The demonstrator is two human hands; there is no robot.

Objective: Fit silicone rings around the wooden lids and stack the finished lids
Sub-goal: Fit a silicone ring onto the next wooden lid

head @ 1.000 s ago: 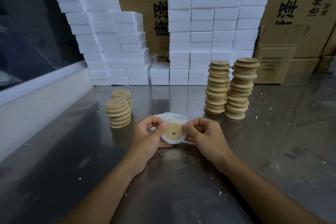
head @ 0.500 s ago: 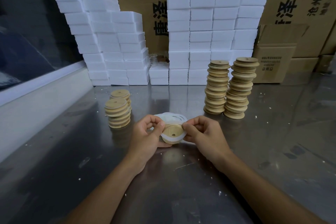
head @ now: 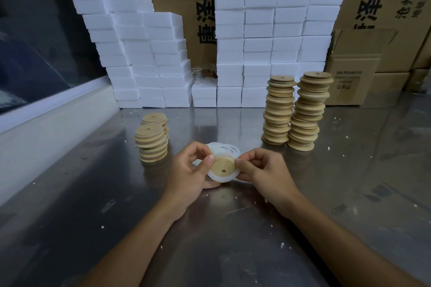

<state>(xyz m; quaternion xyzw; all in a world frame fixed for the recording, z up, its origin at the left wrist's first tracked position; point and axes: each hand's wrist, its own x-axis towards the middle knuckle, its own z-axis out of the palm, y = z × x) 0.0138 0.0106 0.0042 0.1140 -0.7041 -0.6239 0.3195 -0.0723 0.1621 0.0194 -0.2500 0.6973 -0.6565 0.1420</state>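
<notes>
Above the shiny metal counter (head: 233, 240), the left hand (head: 189, 175) and right hand (head: 265, 172) pinch a round wooden lid (head: 222, 165) with a white silicone ring (head: 221, 177) around it. More white rings (head: 227, 149) lie just behind.

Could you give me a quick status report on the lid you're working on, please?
Both hands, left hand and right hand, pinching one wooden lid. Silicone ring partly around it. Nothing in the way.
</notes>
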